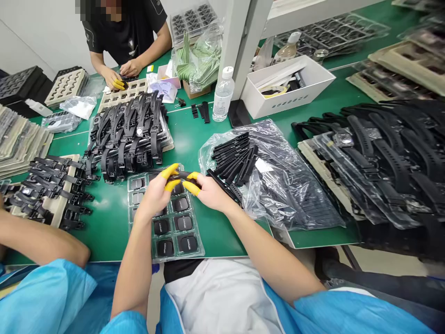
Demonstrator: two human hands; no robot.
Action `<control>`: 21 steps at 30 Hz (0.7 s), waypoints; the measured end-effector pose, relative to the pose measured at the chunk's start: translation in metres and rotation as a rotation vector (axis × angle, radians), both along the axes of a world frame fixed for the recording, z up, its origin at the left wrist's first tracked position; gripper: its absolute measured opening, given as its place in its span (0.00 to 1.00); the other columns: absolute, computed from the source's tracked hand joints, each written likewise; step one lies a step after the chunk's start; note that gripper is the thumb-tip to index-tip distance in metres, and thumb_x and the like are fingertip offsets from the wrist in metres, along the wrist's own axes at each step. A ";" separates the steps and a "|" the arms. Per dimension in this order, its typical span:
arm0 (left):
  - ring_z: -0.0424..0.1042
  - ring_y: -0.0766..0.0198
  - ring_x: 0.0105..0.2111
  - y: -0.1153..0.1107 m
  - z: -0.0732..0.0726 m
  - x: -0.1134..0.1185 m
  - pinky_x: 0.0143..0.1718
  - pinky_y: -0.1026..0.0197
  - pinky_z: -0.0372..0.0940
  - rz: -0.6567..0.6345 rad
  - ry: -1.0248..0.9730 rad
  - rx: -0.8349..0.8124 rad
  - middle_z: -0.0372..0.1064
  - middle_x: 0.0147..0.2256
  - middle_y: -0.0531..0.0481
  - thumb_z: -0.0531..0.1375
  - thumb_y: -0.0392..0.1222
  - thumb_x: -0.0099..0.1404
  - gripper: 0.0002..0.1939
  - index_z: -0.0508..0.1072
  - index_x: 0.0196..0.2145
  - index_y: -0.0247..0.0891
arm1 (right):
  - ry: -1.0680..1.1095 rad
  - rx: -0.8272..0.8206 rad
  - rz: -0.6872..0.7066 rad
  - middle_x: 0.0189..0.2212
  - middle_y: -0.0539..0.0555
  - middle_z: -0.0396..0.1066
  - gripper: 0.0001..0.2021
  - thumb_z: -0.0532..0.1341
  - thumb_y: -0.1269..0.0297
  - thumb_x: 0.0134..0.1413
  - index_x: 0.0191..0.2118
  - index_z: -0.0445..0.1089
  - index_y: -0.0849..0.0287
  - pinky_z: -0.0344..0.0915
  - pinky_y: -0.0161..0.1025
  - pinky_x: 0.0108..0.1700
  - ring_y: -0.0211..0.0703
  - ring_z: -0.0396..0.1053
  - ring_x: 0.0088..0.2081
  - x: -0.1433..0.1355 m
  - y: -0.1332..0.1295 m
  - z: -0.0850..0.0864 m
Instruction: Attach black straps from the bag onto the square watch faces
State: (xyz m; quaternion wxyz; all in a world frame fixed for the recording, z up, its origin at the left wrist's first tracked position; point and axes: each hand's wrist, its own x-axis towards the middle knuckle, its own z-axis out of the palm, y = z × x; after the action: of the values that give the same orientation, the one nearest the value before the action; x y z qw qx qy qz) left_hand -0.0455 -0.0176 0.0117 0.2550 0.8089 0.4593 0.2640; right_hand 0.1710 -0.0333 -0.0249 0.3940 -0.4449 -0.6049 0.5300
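Note:
My left hand [158,190] and my right hand [206,188], with yellow covers on the thumbs and forefingers, pinch a black watch strap [181,176] between them. They hold it over the far part of a clear plastic tray [200,248], whose pockets contain several dark square pieces [183,223]. Both hands hide part of the tray. Right of my hands, a fan of loose black straps [231,155] lies on a clear plastic bag [295,185].
Stacked trays of strapped watches stand at the left [130,134] and right [389,162]. Beyond are a water bottle [223,97], a black phone [239,113] and a white box [285,99]. People sit opposite and at my left; a bent arm [41,236] rests on the table.

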 end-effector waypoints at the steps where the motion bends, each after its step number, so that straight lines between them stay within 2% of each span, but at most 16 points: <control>1: 0.77 0.56 0.54 0.001 0.009 -0.008 0.58 0.52 0.72 0.043 0.052 -0.007 0.76 0.56 0.43 0.54 0.39 0.74 0.26 0.65 0.67 0.42 | -0.056 0.022 0.022 0.32 0.48 0.74 0.15 0.61 0.49 0.64 0.44 0.72 0.56 0.62 0.38 0.36 0.41 0.67 0.32 0.002 0.000 0.002; 4: 0.78 0.54 0.52 0.003 0.033 -0.034 0.57 0.51 0.73 0.120 0.287 -0.002 0.79 0.53 0.44 0.55 0.37 0.71 0.22 0.73 0.60 0.40 | -0.234 0.055 0.087 0.29 0.48 0.73 0.14 0.58 0.52 0.68 0.45 0.73 0.56 0.60 0.39 0.35 0.41 0.65 0.29 0.006 -0.001 0.012; 6: 0.78 0.51 0.50 0.002 0.044 -0.051 0.54 0.50 0.73 0.130 0.483 0.019 0.80 0.50 0.43 0.54 0.36 0.68 0.20 0.78 0.54 0.39 | -0.344 0.086 0.120 0.29 0.50 0.74 0.14 0.57 0.53 0.70 0.47 0.74 0.57 0.62 0.40 0.36 0.43 0.67 0.30 0.007 -0.002 0.018; 7: 0.78 0.50 0.50 0.002 0.047 -0.058 0.54 0.50 0.73 0.127 0.565 0.027 0.80 0.50 0.42 0.54 0.35 0.67 0.20 0.80 0.52 0.39 | -0.382 0.121 0.121 0.32 0.52 0.75 0.14 0.56 0.53 0.70 0.47 0.74 0.57 0.64 0.41 0.38 0.44 0.69 0.32 0.008 -0.002 0.019; 9: 0.78 0.49 0.49 0.003 0.050 -0.070 0.53 0.50 0.73 0.111 0.657 0.012 0.79 0.50 0.41 0.53 0.35 0.67 0.20 0.81 0.50 0.39 | -0.440 0.243 0.073 0.42 0.58 0.77 0.15 0.57 0.54 0.70 0.49 0.74 0.57 0.68 0.45 0.46 0.50 0.73 0.43 0.010 -0.002 0.019; 10: 0.78 0.50 0.49 0.006 0.050 -0.074 0.54 0.51 0.73 0.100 0.669 -0.017 0.79 0.50 0.41 0.53 0.36 0.68 0.20 0.81 0.50 0.39 | -0.477 0.315 0.016 0.48 0.62 0.76 0.15 0.58 0.54 0.69 0.50 0.74 0.58 0.68 0.49 0.52 0.55 0.72 0.50 0.013 -0.001 0.017; 12: 0.79 0.51 0.49 0.014 0.047 -0.082 0.54 0.52 0.72 0.081 0.659 -0.104 0.80 0.50 0.42 0.53 0.38 0.70 0.19 0.81 0.49 0.39 | -0.591 0.415 -0.139 0.59 0.69 0.69 0.16 0.60 0.57 0.67 0.53 0.73 0.61 0.63 0.58 0.61 0.64 0.62 0.63 0.019 0.002 0.009; 14: 0.79 0.52 0.50 0.025 0.041 -0.088 0.55 0.54 0.72 0.068 0.651 -0.197 0.80 0.51 0.43 0.53 0.40 0.70 0.18 0.81 0.48 0.38 | -0.725 0.412 -0.265 0.64 0.74 0.63 0.15 0.60 0.62 0.65 0.52 0.73 0.64 0.56 0.66 0.66 0.70 0.52 0.70 0.027 0.005 -0.003; 17: 0.79 0.55 0.50 0.040 0.027 -0.092 0.54 0.57 0.71 0.069 0.686 -0.267 0.80 0.51 0.43 0.53 0.36 0.69 0.17 0.80 0.47 0.38 | -0.850 0.341 -0.314 0.67 0.76 0.59 0.11 0.60 0.68 0.62 0.47 0.74 0.66 0.51 0.70 0.67 0.73 0.46 0.73 0.035 0.009 -0.020; 21: 0.78 0.56 0.48 0.049 0.010 -0.091 0.51 0.57 0.70 0.117 0.721 -0.209 0.79 0.50 0.42 0.51 0.31 0.69 0.18 0.76 0.50 0.37 | -0.874 0.320 -0.304 0.68 0.74 0.59 0.10 0.60 0.68 0.61 0.45 0.75 0.65 0.50 0.69 0.68 0.71 0.47 0.73 0.037 0.011 -0.030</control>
State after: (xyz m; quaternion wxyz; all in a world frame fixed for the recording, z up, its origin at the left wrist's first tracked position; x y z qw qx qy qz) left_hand -0.1364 0.0314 0.0222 0.1424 0.7918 0.5896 -0.0718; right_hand 0.2082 -0.0221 -0.0550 0.2397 -0.6427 -0.7159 0.1306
